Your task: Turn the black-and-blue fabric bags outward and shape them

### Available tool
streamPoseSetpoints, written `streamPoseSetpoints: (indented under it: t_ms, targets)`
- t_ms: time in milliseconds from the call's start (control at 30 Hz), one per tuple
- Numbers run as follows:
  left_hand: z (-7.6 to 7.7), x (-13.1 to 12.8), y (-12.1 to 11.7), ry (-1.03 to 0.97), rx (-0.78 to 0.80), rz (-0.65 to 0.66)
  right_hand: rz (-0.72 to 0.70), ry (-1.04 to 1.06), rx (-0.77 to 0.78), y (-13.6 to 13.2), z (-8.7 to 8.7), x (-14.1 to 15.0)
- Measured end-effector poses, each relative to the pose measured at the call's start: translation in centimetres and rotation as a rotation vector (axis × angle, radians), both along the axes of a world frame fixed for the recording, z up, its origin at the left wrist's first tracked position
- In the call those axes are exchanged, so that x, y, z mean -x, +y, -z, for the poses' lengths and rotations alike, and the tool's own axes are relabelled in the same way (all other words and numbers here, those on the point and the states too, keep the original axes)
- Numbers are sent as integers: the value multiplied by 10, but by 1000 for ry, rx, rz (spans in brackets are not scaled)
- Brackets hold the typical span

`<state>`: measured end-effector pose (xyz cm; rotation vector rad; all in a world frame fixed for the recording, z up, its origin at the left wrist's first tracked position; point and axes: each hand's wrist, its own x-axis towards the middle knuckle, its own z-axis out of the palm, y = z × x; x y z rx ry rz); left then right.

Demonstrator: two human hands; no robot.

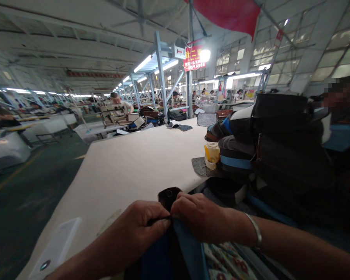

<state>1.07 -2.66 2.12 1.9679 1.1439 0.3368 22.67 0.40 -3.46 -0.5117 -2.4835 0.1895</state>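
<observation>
My left hand (142, 223) is closed, its thumb and fingers pinching the dark edge of a black-and-blue fabric piece (189, 252). Right against it, my right hand (196, 214) grips the same edge with curled fingers, a silvery bangle on its wrist. The piece hangs below both hands towards my lap. Beyond the knuckles a black flap (169, 196) with a small square mark sticks up at the table edge. Whether the flap belongs to the held piece is hidden by my hands. Patterned cloth (227, 260) shows under my right forearm.
A pale worktable (128, 163) stretches ahead. On its right, a yellowish jar (212, 152) stands on a grey pad (198, 167), beside a tall stack of dark bags (291, 155). A white, phone-like object (58, 245) lies near my left forearm. Another person sits at far right.
</observation>
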Motion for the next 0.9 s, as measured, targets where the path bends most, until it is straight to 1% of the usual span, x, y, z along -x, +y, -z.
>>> streamPoseSetpoints:
  t_ms: [100,133,233,300,400,500,567,600,633,700,767,800,833,900]
  targets:
    - [-1,-1,-3,20,-20,0,-49,-16,-11,2,0,-1]
    - [-1,-1,-3,20,-18,-8,-66,-4,18,2,-3,-2]
    - [-1,2,-4,6,18,-35,-109,76,186,0,-16,-5]
    - [0,3,-3,-8,36,-43,-149,92,242,-2,-23,-7]
    - [2,4,-3,-25,41,-43,-189,33,198,-4,-27,-6]
    - [4,4,-2,-40,35,-27,-99,-82,97,-7,-24,-1]
    - [4,4,-2,-53,37,-19,-31,-129,63,-8,-20,4]
    - [4,5,-2,-56,41,-18,-17,-111,86,-9,-18,6]
    - [4,5,-2,-54,43,-17,-16,-65,141,-9,-17,8]
    - [3,5,-4,-37,29,-18,-46,78,288,-10,-15,10]
    - [3,4,-6,-11,-18,-15,-88,212,421,-12,-15,10]
    - [3,4,-8,0,-46,-12,-97,255,459,-12,-14,10]
    - [3,3,-9,6,-72,-11,-100,277,467,-14,-14,10]
    - [4,4,-11,5,-86,-12,-88,267,409,-16,-13,9]
